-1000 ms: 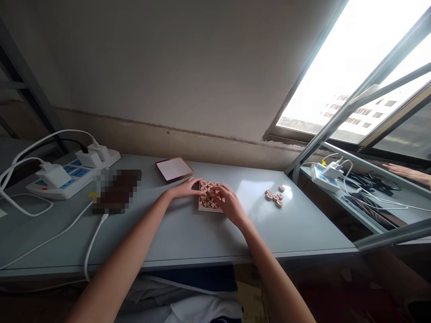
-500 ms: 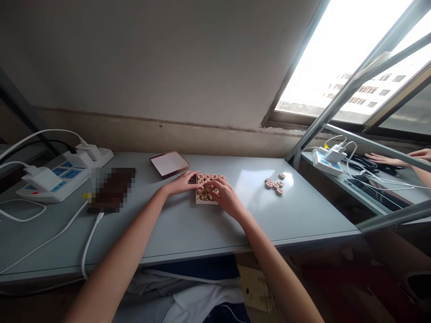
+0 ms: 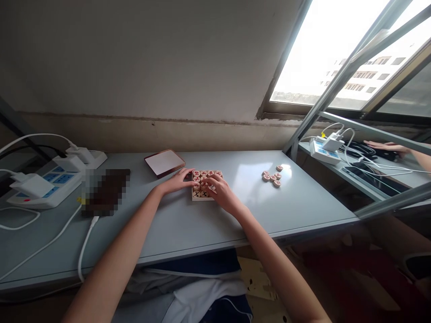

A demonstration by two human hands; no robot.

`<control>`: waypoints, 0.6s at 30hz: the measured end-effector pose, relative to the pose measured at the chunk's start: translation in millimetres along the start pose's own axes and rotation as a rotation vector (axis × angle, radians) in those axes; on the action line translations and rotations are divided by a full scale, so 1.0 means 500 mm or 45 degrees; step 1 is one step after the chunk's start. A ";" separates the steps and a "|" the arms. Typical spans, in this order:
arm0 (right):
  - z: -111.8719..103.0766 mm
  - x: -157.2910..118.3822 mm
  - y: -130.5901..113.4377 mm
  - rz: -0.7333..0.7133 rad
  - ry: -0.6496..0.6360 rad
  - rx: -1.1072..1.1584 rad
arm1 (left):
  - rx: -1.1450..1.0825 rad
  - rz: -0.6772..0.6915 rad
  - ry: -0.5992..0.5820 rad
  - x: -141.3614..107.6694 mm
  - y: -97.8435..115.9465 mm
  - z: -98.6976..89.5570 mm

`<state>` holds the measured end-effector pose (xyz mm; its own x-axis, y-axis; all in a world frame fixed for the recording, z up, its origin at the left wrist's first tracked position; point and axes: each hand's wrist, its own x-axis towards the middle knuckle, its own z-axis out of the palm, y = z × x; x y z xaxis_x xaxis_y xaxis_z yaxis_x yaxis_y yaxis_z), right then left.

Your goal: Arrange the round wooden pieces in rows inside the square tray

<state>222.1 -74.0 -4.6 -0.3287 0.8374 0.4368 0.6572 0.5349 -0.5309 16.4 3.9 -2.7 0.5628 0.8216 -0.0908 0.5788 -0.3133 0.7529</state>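
Note:
A shallow box [image 3: 204, 199] of round wooden Chinese chess pieces sits on the grey desk, its pieces set in rows with red or black characters. My left hand [image 3: 174, 182] rests against the left side of the box, thumb and fingers spread apart. Over the box's right part, my right hand [image 3: 225, 194] has its fingers bent down onto a chess piece [image 3: 212, 188], which they partly cover. Several loose chess pieces [image 3: 272, 178] lie in a group on the desk to the right. Behind my left hand lies the box lid [image 3: 164, 163], pale inside facing up.
Power strips with white plugs [image 3: 55, 181], cables and a pixelated dark object [image 3: 106, 190] occupy the desk's left. A metal frame post [image 3: 305, 121] stands at the right. Beyond it are another power strip [image 3: 325, 150], cables and another person's hand [image 3: 384, 146].
The view has shifted slightly, so the desk things appear a little further left. My right fingers remain at the piece in the box; my left hand stays at the box's side.

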 end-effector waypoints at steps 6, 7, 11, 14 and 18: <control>0.000 -0.003 0.001 -0.006 0.010 -0.012 | -0.006 -0.004 -0.007 0.002 -0.002 0.000; -0.001 -0.004 0.000 -0.004 0.002 -0.025 | -0.010 -0.002 -0.005 0.003 -0.002 0.000; -0.018 -0.005 0.003 0.030 0.029 -0.143 | -0.032 0.010 0.001 0.003 0.000 0.001; -0.055 -0.010 0.024 0.123 0.145 -0.332 | -0.027 -0.007 -0.007 0.002 0.003 0.000; -0.130 -0.047 0.094 0.410 0.352 -0.651 | -0.009 -0.020 -0.016 0.001 0.003 -0.003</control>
<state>304.8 -75.8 7.5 0.0793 0.8501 0.5205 0.9549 0.0852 -0.2845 16.7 4.3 -0.6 0.5609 0.8205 -0.1106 0.5836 -0.2972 0.7557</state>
